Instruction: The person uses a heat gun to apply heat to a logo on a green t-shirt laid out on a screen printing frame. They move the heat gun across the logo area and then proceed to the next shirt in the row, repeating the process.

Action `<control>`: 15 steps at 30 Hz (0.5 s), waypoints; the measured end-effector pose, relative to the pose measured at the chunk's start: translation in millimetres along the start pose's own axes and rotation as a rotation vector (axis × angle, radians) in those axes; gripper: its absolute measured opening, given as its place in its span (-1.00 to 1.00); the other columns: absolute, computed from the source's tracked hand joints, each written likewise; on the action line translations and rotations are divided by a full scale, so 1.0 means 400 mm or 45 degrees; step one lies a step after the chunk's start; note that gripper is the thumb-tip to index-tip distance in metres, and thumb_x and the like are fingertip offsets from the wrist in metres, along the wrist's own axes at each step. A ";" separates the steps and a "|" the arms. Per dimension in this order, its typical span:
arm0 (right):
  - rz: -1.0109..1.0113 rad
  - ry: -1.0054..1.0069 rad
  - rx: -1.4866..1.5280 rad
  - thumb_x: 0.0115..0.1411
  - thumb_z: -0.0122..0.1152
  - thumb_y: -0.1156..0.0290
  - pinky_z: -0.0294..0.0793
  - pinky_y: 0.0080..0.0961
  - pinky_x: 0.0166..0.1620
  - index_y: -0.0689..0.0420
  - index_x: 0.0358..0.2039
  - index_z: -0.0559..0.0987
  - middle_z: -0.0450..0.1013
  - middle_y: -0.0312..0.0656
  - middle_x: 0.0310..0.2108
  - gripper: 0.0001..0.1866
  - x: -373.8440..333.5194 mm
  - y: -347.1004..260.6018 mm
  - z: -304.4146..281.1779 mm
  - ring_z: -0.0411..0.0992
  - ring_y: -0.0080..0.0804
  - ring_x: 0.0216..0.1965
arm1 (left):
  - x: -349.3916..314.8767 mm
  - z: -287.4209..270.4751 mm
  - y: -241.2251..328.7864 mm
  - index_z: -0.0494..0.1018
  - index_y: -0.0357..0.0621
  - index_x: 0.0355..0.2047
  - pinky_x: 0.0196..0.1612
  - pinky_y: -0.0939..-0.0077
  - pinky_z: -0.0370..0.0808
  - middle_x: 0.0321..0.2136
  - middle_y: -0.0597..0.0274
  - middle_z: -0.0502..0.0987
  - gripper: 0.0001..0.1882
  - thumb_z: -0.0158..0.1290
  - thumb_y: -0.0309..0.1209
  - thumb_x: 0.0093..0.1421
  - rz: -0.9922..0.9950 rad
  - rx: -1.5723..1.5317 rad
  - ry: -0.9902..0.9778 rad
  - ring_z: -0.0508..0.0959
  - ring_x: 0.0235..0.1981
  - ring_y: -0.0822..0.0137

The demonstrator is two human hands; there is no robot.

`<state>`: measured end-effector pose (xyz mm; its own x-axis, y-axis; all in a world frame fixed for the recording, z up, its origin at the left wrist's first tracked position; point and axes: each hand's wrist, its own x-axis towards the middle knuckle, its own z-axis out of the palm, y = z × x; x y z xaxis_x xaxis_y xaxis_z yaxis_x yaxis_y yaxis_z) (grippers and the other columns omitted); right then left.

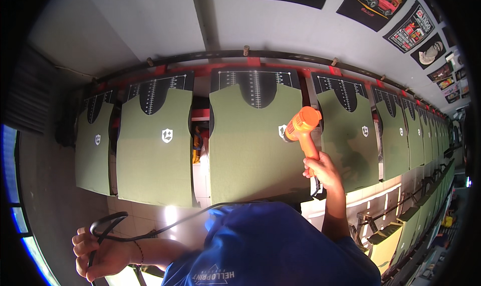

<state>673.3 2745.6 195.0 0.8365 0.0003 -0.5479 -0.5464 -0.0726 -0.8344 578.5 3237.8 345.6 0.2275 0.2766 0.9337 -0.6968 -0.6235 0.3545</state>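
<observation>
My right hand [324,170] is closed round the handle of an orange heat gun [303,123]. Its dark nozzle points left, over a white shield print [281,130] on the chest of an olive green shirt panel [245,161], and partly covers that print. This panel lies flat on a black board [255,80] with white ruler markings. At the lower left, away from the boards, my left hand [97,253] grips a loop of black power cable [165,230]. The cable runs rightward across the front of my blue shirt.
More olive panels [155,161] with the same white shield lie on boards to the left and right, in a long row. A dark rail [210,56] with pegs runs behind them. Another row of boards [388,238] stands at the lower right. Printed dark sheets [373,3] hang on the wall.
</observation>
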 end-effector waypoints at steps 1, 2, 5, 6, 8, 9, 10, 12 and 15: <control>0.016 -0.010 0.020 0.20 0.15 0.43 0.48 -0.58 -0.50 0.20 -0.32 0.40 0.38 -0.29 -0.52 -0.85 0.004 -0.010 0.000 0.44 -0.52 -0.59 | -0.003 -0.012 0.001 0.46 -0.04 -0.22 -0.37 0.35 0.26 -0.54 0.18 0.48 -0.56 -0.28 0.00 0.36 0.003 -0.020 -0.009 0.29 -0.50 0.31; 0.031 -0.019 0.040 0.20 0.16 0.45 0.47 -0.57 -0.51 0.21 -0.32 0.40 0.37 -0.29 -0.52 -0.85 0.007 -0.016 0.000 0.44 -0.52 -0.59 | -0.008 -0.023 0.002 0.44 -0.05 -0.19 -0.36 0.35 0.24 -0.53 0.16 0.47 -0.53 -0.32 0.02 0.38 0.005 -0.040 -0.002 0.26 -0.50 0.31; -0.021 -0.057 -0.010 0.19 0.16 0.44 0.48 -0.58 -0.50 0.21 -0.30 0.41 0.37 -0.30 -0.52 -0.85 0.027 -0.004 0.018 0.44 -0.52 -0.59 | -0.009 -0.030 0.013 0.43 -0.05 -0.16 -0.35 0.35 0.22 -0.54 0.15 0.45 -0.50 -0.36 0.05 0.40 0.034 -0.048 0.021 0.22 -0.51 0.32; -0.010 -0.057 0.001 0.19 0.15 0.44 0.48 -0.58 -0.50 0.21 -0.30 0.41 0.37 -0.30 -0.52 -0.85 0.029 -0.010 0.018 0.44 -0.52 -0.59 | -0.010 -0.030 0.013 0.43 -0.05 -0.16 -0.35 0.36 0.22 -0.54 0.16 0.45 -0.50 -0.36 0.05 0.40 0.044 -0.045 0.034 0.21 -0.52 0.32; 0.011 -0.060 0.022 0.19 0.15 0.44 0.49 -0.59 -0.49 0.20 -0.29 0.42 0.37 -0.31 -0.51 -0.85 0.034 -0.025 0.017 0.44 -0.52 -0.58 | -0.012 -0.036 0.023 0.44 -0.03 -0.15 -0.33 0.34 0.22 -0.54 0.17 0.45 -0.49 -0.36 0.06 0.39 0.036 -0.068 0.049 0.21 -0.51 0.31; -0.006 -0.083 0.006 0.19 0.15 0.43 0.49 -0.60 -0.48 0.21 -0.29 0.41 0.37 -0.31 -0.51 -0.85 0.039 -0.025 0.017 0.44 -0.54 -0.58 | -0.009 -0.030 0.031 0.44 -0.03 -0.15 -0.33 0.33 0.22 -0.54 0.17 0.44 -0.49 -0.36 0.07 0.39 0.031 -0.078 0.058 0.21 -0.51 0.31; -0.023 -0.106 -0.009 0.19 0.15 0.42 0.50 -0.61 -0.47 0.21 -0.29 0.41 0.37 -0.32 -0.51 -0.84 0.046 -0.020 0.019 0.44 -0.56 -0.58 | -0.007 -0.022 0.041 0.43 -0.05 -0.18 -0.34 0.36 0.23 -0.55 0.18 0.43 -0.51 -0.34 0.04 0.40 0.034 -0.073 0.073 0.23 -0.50 0.32; -0.040 -0.135 -0.026 0.19 0.15 0.41 0.50 -0.61 -0.47 0.22 -0.29 0.41 0.37 -0.33 -0.50 -0.83 0.055 -0.023 0.019 0.44 -0.58 -0.57 | -0.008 -0.001 0.063 0.42 -0.10 -0.24 -0.37 0.42 0.25 -0.56 0.22 0.40 -0.56 -0.32 -0.04 0.41 0.038 -0.065 0.101 0.25 -0.49 0.35; -0.048 -0.152 -0.052 0.19 0.14 0.43 0.50 -0.61 -0.46 0.22 -0.28 0.41 0.36 -0.33 -0.51 -0.84 0.066 -0.037 0.007 0.43 -0.59 -0.57 | 0.003 0.037 0.104 0.51 -0.06 -0.30 -0.40 0.31 0.33 -0.50 0.22 0.51 -0.68 -0.16 -0.16 0.28 0.033 1.845 -0.241 0.41 -0.46 0.25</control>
<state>703.3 2749.7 192.6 0.8443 0.1227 -0.5216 -0.5107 -0.1106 -0.8526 559.8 3201.5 362.3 0.3896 0.2270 0.8926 0.5526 -0.8330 -0.0293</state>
